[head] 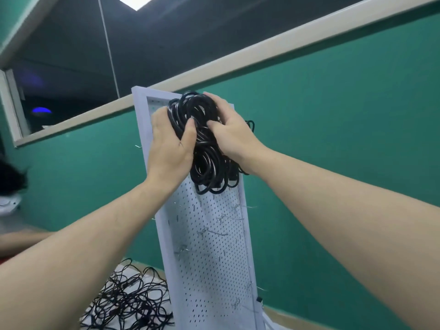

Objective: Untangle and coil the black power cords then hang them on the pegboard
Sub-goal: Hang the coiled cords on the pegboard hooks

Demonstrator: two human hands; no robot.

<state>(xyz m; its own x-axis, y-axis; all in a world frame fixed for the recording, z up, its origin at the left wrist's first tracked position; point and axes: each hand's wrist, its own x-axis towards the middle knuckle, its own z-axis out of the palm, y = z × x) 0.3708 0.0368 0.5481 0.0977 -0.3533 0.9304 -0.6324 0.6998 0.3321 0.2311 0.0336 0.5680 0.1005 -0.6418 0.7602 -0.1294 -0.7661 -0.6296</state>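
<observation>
Both hands, left hand and right hand, grip a glossy black coiled cord bundle against the white perforated pegboard.

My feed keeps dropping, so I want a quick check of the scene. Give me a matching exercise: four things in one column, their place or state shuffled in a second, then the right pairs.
Things:
1. coiled cord bundle
2. loose cords
3. pegboard
4. wall

Place or state:
A. white, perforated, standing upright with metal hooks
B. green, behind the board
C. gripped by the left hand and the right hand, high against the board
D. tangled, lying low to the left of the board's foot

Pairs: 1-C, 2-D, 3-A, 4-B
</observation>
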